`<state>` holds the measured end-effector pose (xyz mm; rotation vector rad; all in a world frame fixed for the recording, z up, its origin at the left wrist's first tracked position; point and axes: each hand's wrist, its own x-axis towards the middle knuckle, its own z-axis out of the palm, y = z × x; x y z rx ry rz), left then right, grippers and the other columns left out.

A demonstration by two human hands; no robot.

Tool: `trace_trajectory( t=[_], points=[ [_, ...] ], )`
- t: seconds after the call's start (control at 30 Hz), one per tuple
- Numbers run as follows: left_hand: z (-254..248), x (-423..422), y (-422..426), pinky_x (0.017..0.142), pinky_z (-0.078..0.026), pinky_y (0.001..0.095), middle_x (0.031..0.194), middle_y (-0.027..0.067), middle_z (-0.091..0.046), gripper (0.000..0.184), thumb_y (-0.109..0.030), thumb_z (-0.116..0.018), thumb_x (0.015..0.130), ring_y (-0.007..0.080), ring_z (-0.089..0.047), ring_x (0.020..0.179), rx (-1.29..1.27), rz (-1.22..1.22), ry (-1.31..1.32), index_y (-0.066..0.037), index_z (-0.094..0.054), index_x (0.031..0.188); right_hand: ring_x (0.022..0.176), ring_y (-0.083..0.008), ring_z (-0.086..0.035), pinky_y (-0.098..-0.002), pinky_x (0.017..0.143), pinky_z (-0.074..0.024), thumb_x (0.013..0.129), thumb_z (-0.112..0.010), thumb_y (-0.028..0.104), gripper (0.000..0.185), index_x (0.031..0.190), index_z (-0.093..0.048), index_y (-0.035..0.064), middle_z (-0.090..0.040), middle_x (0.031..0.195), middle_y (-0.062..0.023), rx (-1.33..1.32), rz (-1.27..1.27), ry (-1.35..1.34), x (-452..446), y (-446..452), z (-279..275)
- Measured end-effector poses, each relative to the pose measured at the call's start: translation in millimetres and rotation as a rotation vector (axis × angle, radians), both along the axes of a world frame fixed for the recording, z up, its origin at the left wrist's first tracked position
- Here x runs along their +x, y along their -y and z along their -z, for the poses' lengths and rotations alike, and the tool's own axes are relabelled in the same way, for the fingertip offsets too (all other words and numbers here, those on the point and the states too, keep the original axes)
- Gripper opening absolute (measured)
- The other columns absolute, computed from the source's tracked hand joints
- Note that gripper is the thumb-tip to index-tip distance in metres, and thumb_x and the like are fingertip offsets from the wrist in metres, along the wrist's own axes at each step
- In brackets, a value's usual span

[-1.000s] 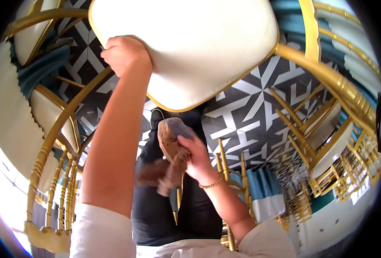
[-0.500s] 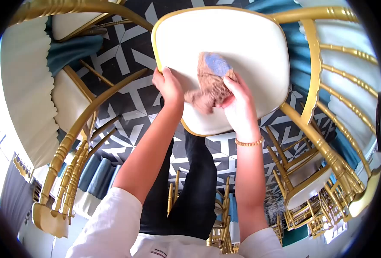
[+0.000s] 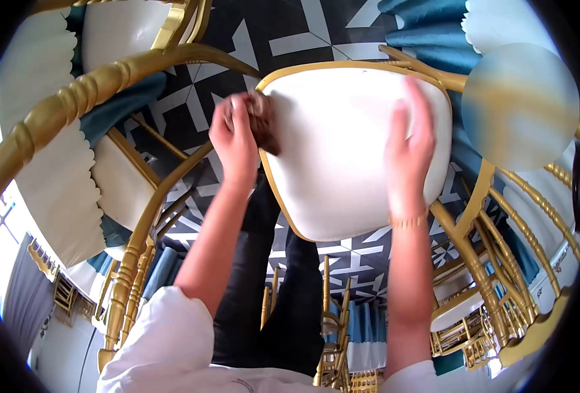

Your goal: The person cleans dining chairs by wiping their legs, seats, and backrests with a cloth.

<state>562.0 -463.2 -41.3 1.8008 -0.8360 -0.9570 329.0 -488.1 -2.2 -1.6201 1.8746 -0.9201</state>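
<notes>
A white chair seat (image 3: 339, 150) with a gold rim lies right in front of me. My left hand (image 3: 234, 134) is closed around a crumpled brown cloth (image 3: 261, 124) at the seat's left edge. Part of the cloth hangs over the white cushion. Above the seat's right side is my right hand (image 3: 410, 147), blurred by motion, with thumb and fingers apart and nothing in it. Whether its fingers touch the seat I cannot tell. A beaded bracelet (image 3: 408, 220) circles that wrist.
Gold chair frames curve close on the left (image 3: 96, 85) and right (image 3: 476, 275). A table with a scalloped white cloth (image 3: 41, 157) stands at left. Teal fabric (image 3: 427, 39) hangs at upper right. Patterned black-and-white tiles (image 3: 296, 36) cover the floor.
The brown cloth has passed from my right hand to my left, from mid-seat to the left edge. My right hand has moved right and opened. The seat appears lower in view.
</notes>
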Motion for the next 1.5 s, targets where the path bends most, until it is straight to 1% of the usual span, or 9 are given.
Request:
trace_trajectory(
  t=[0.13, 0.33, 0.43, 0.73, 0.9, 1.13, 1.23, 1.37, 1.5],
  points=[
    [57, 36, 74, 0.083, -0.047, 0.0256, 0.095, 0.0062, -0.067, 0.028, -0.025, -0.06, 0.097, 0.0107, -0.059, 0.088, 0.005, 0.164, 0.061, 0.0, -0.065, 0.106, 0.138, -0.0336, -0.037, -0.0506, 0.116, -0.018, 0.091, -0.049, 0.023, 0.044, 0.133, -0.056, 0.0103, -0.047, 0.145, -0.0107, 0.008, -0.127, -0.713, -30, 12, 71],
    [101, 20, 130, 0.08, -0.051, 0.0249, 0.09, 0.0063, -0.069, 0.034, -0.034, -0.062, 0.095, 0.0114, -0.064, 0.084, 0.646, 0.852, -0.431, -0.003, -0.07, 0.108, 0.14, -0.0338, -0.034, -0.0511, 0.118, -0.0126, 0.087, -0.042, 0.024, 0.051, 0.136, -0.053, 0.0102, -0.046, 0.147, -0.0081, 0.1, -0.13, -0.66, -31, 13, 73],
    [105, 23, 138, 0.071, -0.049, 0.0267, 0.083, 0.0058, -0.07, 0.035, -0.038, -0.062, 0.094, 0.01, -0.06, 0.073, 0.788, 1.05, -0.251, -0.006, -0.073, 0.102, 0.138, -0.0364, -0.035, -0.0524, 0.117, -0.0129, 0.087, -0.04, 0.023, 0.052, 0.135, -0.054, 0.0084, -0.048, 0.145, -0.0096, 0.098, -0.13, -0.648, -32, 12, 76],
    [194, 35, 109, 0.064, -0.045, 0.0293, 0.072, 0.0048, -0.062, 0.034, -0.032, -0.061, 0.095, 0.0121, -0.052, 0.066, 0.557, 0.647, -0.208, 0.001, -0.067, 0.089, 0.136, -0.0398, -0.037, -0.054, 0.115, -0.013, 0.092, -0.033, 0.028, 0.052, 0.133, -0.055, 0.004, -0.05, 0.142, -0.0143, 0.162, -0.122, -0.623, -29, 12, 75],
    [307, 43, 101, 0.067, -0.047, 0.0336, 0.079, 0.0122, -0.065, 0.025, -0.025, -0.057, 0.095, 0.0223, -0.059, 0.07, 0.48, 0.659, 0.123, 0.0, -0.063, 0.095, 0.136, -0.0425, -0.035, -0.0557, 0.114, -0.0139, 0.097, -0.026, 0.033, 0.055, 0.132, -0.053, -0.0007, -0.049, 0.142, -0.0182, 0.154, -0.142, -0.642, -31, 8, 80],
    [353, 37, 123, 0.083, -0.052, 0.0361, 0.101, 0.0144, -0.067, 0.016, -0.015, -0.058, 0.093, 0.027, -0.066, 0.094, 0.365, 0.923, 0.445, -0.005, -0.068, 0.1, 0.134, -0.0425, -0.038, -0.0541, 0.114, -0.0159, 0.098, -0.026, 0.034, 0.053, 0.127, -0.056, 0.0021, -0.053, 0.137, -0.0192, 0.132, -0.119, -0.658, -32, 6, 83],
    [362, 34, 130, 0.084, -0.051, 0.0344, 0.105, 0.0128, -0.066, 0.017, -0.019, -0.062, 0.091, 0.0253, -0.064, 0.096, 0.447, 0.955, -0.022, -0.004, -0.07, 0.097, 0.134, -0.0434, -0.037, -0.0547, 0.114, -0.0157, 0.098, -0.025, 0.034, 0.053, 0.127, -0.055, 0.0009, -0.053, 0.136, -0.0203, 0.13, -0.146, -0.657, -33, 3, 83],
    [302, 14, 142, 0.076, -0.048, 0.0302, 0.082, 0.0057, -0.062, 0.023, -0.024, -0.076, 0.081, 0.0133, -0.059, 0.086, 0.828, 1.055, -0.111, -0.003, -0.066, 0.081, 0.133, -0.045, -0.037, -0.0554, 0.114, -0.0162, 0.098, -0.026, 0.033, 0.053, 0.126, -0.053, -0.0014, -0.052, 0.136, -0.0225, 0.119, -0.174, -0.655, -35, 3, 83],
    [351, 29, 140, 0.076, -0.048, 0.0286, 0.079, 0.0035, -0.061, 0.022, -0.019, -0.077, 0.078, 0.0124, -0.058, 0.086, 0.89, 1.097, -0.057, -0.004, -0.061, 0.076, 0.131, -0.0477, -0.037, -0.0576, 0.112, -0.0177, 0.096, -0.027, 0.031, 0.052, 0.127, -0.051, -0.0032, -0.051, 0.135, -0.0258, 0.128, -0.206, -0.648, -39, 2, 81]
  ],
)
